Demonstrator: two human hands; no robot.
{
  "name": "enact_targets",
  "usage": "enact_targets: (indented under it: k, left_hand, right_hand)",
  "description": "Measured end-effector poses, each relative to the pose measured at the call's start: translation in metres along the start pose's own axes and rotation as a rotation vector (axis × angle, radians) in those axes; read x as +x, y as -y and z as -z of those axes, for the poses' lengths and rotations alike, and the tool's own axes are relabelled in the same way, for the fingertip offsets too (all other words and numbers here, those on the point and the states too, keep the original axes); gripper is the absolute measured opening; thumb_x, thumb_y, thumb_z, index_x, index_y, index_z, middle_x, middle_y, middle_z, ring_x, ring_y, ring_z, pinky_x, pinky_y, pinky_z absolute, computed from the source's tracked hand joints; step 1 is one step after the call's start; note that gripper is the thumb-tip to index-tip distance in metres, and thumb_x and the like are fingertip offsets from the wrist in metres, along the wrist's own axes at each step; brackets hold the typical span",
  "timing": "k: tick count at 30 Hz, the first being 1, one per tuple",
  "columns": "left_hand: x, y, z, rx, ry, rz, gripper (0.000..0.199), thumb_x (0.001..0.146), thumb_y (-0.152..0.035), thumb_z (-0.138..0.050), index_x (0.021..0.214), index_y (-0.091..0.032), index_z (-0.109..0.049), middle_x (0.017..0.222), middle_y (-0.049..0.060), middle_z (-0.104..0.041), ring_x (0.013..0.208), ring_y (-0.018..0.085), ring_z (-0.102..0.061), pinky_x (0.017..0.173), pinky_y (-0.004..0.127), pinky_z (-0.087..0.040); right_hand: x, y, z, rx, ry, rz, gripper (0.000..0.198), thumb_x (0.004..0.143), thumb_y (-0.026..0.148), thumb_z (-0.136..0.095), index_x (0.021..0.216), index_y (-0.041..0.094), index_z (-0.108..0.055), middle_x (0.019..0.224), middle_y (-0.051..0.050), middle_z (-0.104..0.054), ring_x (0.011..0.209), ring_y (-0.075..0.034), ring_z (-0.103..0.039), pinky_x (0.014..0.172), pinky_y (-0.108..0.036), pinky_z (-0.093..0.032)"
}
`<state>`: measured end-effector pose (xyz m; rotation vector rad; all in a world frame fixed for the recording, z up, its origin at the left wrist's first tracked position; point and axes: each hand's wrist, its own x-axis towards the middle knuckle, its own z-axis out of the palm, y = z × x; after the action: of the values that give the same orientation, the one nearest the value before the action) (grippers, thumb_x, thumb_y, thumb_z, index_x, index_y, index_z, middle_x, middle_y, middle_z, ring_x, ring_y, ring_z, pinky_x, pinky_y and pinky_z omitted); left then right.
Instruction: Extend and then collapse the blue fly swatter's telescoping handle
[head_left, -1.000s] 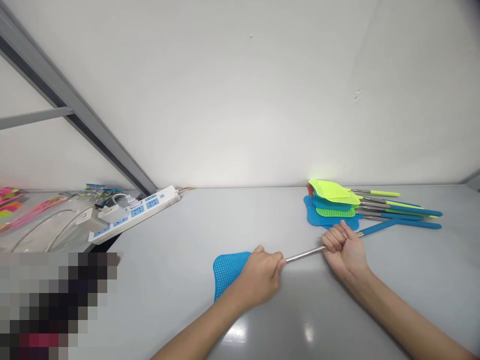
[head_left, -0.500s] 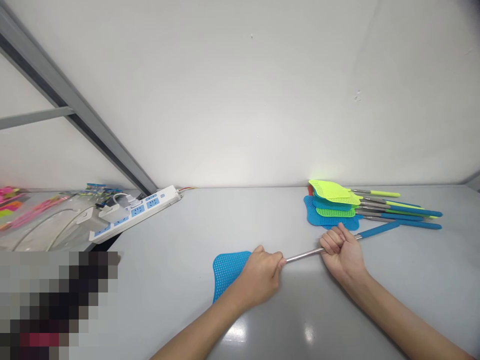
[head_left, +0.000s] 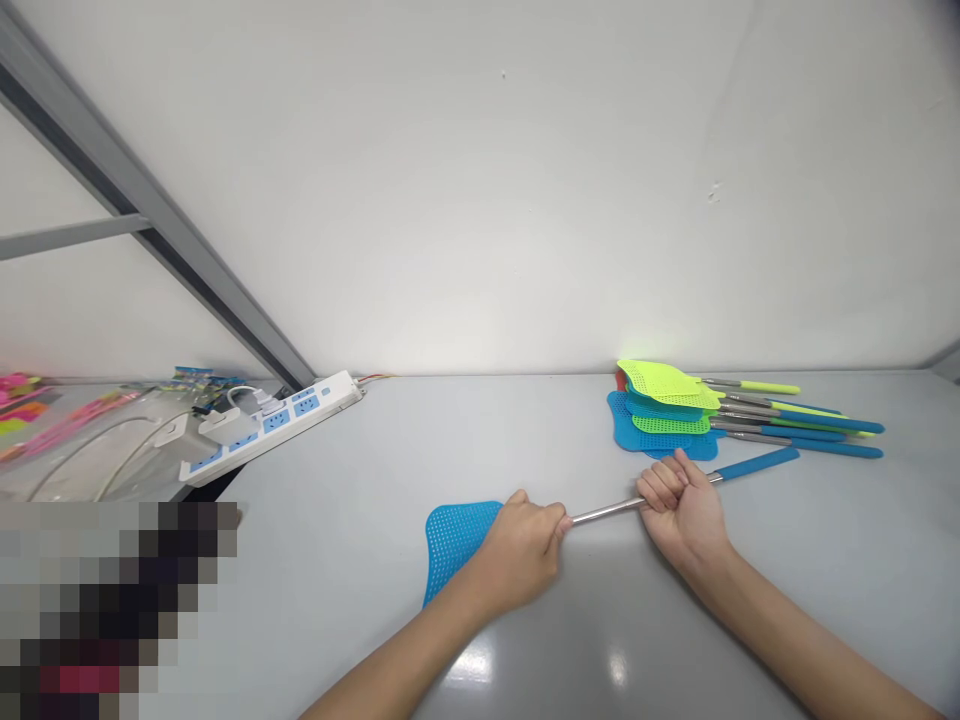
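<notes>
Both of my hands grip one blue fly swatter (head_left: 459, 540) with a metal rod and a blue handle. My left hand (head_left: 525, 550) is closed around its neck, hiding the join between the perforated head and the rod. Farther right, my right hand (head_left: 686, 510) is wrapped around the rod just short of the handle. A length of bare rod shows between the two fists. Just beyond my right hand lies a pile of fly swatters (head_left: 667, 385), yellow, green and blue, with their handles pointing right.
At the left a white power strip (head_left: 274, 425) with plugs and cables lies on the grey table (head_left: 315, 560). Colourful packaged items (head_left: 82, 420) are behind it at the far left. A metal frame post (head_left: 187, 240) stands at the left, and a pale wall (head_left: 480, 200) runs behind.
My right hand has shifted very slightly left along with the rod and handle. My left hand and the swatter pile look the same.
</notes>
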<state>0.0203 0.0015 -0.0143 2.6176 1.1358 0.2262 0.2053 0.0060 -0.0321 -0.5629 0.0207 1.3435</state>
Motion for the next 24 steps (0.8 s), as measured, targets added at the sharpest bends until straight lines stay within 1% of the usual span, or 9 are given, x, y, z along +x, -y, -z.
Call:
enact_targets:
  k: [10, 13, 17, 20, 24]
  left_hand:
    - [0.0003, 0.0009, -0.005, 0.07, -0.007, -0.022, 0.032, 0.086, -0.021, -0.017, 0.067, -0.018, -0.042, 0.054, -0.002, -0.049, 0.048, 0.011, -0.04, 0.061, 0.026, -0.03]
    - [0.001, 0.0008, -0.0071, 0.088, -0.037, 0.001, 0.028, 0.086, -0.019, -0.02, 0.071, -0.018, -0.044, 0.06, 0.0, -0.052, 0.054, 0.013, -0.044, 0.06, 0.026, -0.03]
    - [0.0024, 0.0013, -0.0093, 0.123, -0.082, 0.072, 0.021, 0.084, -0.016, -0.027, 0.075, -0.018, -0.046, 0.069, 0.001, -0.055, 0.065, 0.015, -0.047, 0.061, 0.026, -0.031]
    - [0.0031, 0.0019, -0.0091, 0.118, -0.067, 0.095, 0.02, 0.083, -0.014, -0.028, 0.076, -0.018, -0.046, 0.069, 0.001, -0.054, 0.065, 0.015, -0.047, 0.06, 0.026, -0.032]
    - [0.0031, 0.0022, -0.0057, 0.074, -0.064, 0.087, 0.024, 0.086, -0.02, -0.024, 0.075, -0.018, -0.045, 0.071, 0.001, -0.054, 0.066, 0.014, -0.047, 0.06, 0.025, -0.033]
  right_hand:
    - [-0.0001, 0.0036, -0.0022, -0.014, -0.08, 0.02, 0.032, 0.077, 0.015, -0.038, 0.05, 0.019, -0.021, 0.041, 0.009, -0.012, 0.032, -0.006, -0.014, 0.029, -0.019, -0.015]
    - [-0.0001, 0.0037, -0.002, -0.01, -0.076, 0.023, 0.032, 0.077, 0.015, -0.037, 0.051, 0.019, -0.02, 0.041, 0.009, -0.013, 0.031, -0.006, -0.015, 0.029, -0.019, -0.016]
    - [-0.0001, 0.0025, -0.0023, -0.003, -0.057, 0.011, 0.031, 0.077, 0.015, -0.037, 0.051, 0.019, -0.02, 0.041, 0.009, -0.016, 0.031, -0.006, -0.017, 0.03, -0.019, -0.02]
    - [0.0009, 0.0018, -0.0021, 0.003, -0.047, -0.006, 0.031, 0.077, 0.016, -0.037, 0.051, 0.019, -0.02, 0.04, 0.008, -0.017, 0.032, -0.006, -0.019, 0.031, -0.019, -0.022]
    - [0.0032, 0.002, -0.0004, 0.006, -0.027, -0.014, 0.031, 0.077, 0.016, -0.038, 0.051, 0.018, -0.022, 0.04, 0.008, -0.019, 0.032, -0.006, -0.022, 0.032, -0.018, -0.023]
